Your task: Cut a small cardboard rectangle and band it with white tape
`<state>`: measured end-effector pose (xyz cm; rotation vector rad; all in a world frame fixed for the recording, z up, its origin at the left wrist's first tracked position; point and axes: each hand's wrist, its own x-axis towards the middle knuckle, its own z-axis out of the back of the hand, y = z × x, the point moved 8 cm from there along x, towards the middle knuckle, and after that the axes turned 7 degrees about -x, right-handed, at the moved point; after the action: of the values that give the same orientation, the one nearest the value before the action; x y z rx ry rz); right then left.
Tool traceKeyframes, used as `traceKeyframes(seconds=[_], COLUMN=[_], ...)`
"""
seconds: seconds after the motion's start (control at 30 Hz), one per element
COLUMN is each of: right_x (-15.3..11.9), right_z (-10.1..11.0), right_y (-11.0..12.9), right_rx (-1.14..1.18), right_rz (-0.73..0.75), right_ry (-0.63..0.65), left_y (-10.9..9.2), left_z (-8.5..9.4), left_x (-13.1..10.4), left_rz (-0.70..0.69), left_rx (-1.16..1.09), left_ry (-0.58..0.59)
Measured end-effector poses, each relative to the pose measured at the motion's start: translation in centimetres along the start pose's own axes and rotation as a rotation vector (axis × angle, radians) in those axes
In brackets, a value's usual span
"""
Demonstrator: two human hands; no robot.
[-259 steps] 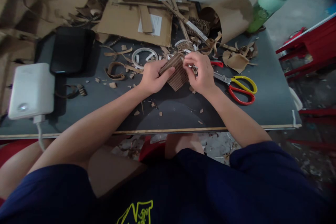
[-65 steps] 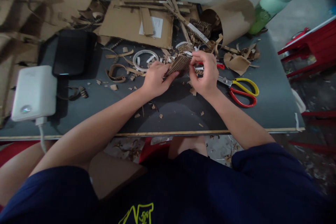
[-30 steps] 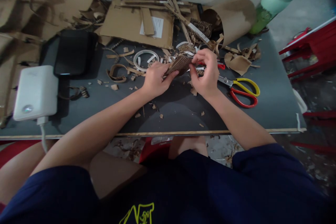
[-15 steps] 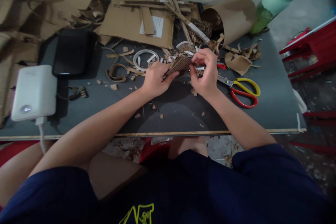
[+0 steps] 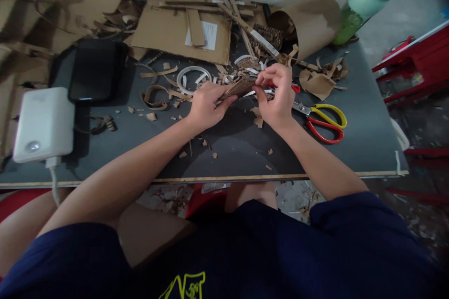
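A small piece of corrugated cardboard [image 5: 238, 88] is held over the middle of the table, tilted up toward the right. My left hand [image 5: 207, 105] grips its left end between thumb and fingers. At its right end, the thumb and fingertips of my right hand [image 5: 276, 96] are pinched together on the edge. Just right of that hand lie scissors [image 5: 324, 121] with one yellow and one red handle. Behind the held piece are cardboard scraps and white strips. A pale tape ring [image 5: 179, 79] lies to the left of it.
At the left are a white power bank [image 5: 44, 124] with a cable and a black case [image 5: 94, 70]. Flat cardboard [image 5: 157, 32] and strips lie at the back, beside a brown paper roll [image 5: 317, 23] and a green bottle [image 5: 368, 0]. Red stools stand at right.
The cardboard piece has tilted flatter between my hands, so its ribbed face shows less. My right hand has shifted very slightly.
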<state>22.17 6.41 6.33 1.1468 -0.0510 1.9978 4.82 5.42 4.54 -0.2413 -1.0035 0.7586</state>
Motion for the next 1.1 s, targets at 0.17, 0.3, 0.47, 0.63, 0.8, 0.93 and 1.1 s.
traceKeyframes(seconds=[0.17, 0.3, 0.47, 0.63, 0.8, 0.93, 1.1], right_x=[-0.2, -0.3, -0.2, -0.2, -0.4, -0.5, -0.4], right_z=[-0.3, -0.1, 0.5, 0.8, 0.5, 0.6, 0.8], right_y=[-0.5, -0.5, -0.3, -0.7, -0.7, -0.7, -0.5], right_rx=[0.006, -0.007, 0.031, 0.032, 0.048, 0.014, 0.014], right_rz=[-0.039, -0.034, -0.033, -0.049, -0.004, -0.027, -0.051], right_ry=[0.033, 0.006, -0.061, -0.083, -0.052, -0.052, -0.054], left_y=[0.2, 0.5, 0.9, 1.9, 2.1, 1.8, 2.2], left_z=[0.0, -0.1, 0.2, 0.4, 0.2, 0.4, 0.3], left_x=[0.1, 0.1, 0.6, 0.9, 0.7, 0.7, 0.6], left_rz=[0.052, 0.075, 0.056, 0.095, 0.094, 0.073, 0.132], left_rx=[-0.017, -0.054, -0.167, -0.194, -0.277, -0.285, -0.241], left_ry=[0.009, 0.011, -0.022, -0.083, -0.069, -0.071, -0.065])
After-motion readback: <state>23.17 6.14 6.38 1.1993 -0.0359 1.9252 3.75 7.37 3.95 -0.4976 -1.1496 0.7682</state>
